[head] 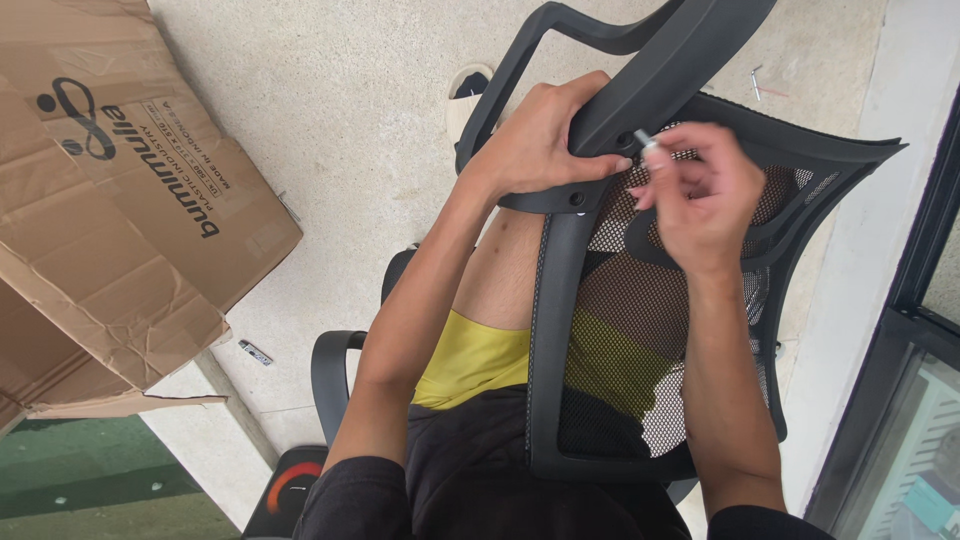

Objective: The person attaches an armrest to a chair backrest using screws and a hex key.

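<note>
Chair back (640, 330) is lying across the person's lap, mesh side up, black plastic frame w/ a curved spine bar running up toward the top of the view. Judging by looks: frame is stiff and bulky but prob. not heavy, mesh is soft and springy, so it's no place to grip; the solid frame edge or the spine bar is where to take hold. Left hand (535, 140) is doing just that, wrapping over the bar (650, 85) near the joint, fingers curled round it, thumb pressing by the screw holes, clamped firm. Right hand (700, 195) is hovering just beside, fingertips pinching a small silvery bolt (652, 152), tip sitting right at a hole in the bar; remaining fingers are loosely curled, not touching the mesh as far as I can tell. Bolt is tiny, smooth metal, likely slippery, easy to drop through the mesh gaps or onto the floor. Armrest (335, 385) is sitting lower left by the knee. Cardboard box (120, 200) is lying flattened on the floor (350, 120) at left, small metal piece (254, 352) beside it, hex key (757, 80) well apart at top right.
</note>
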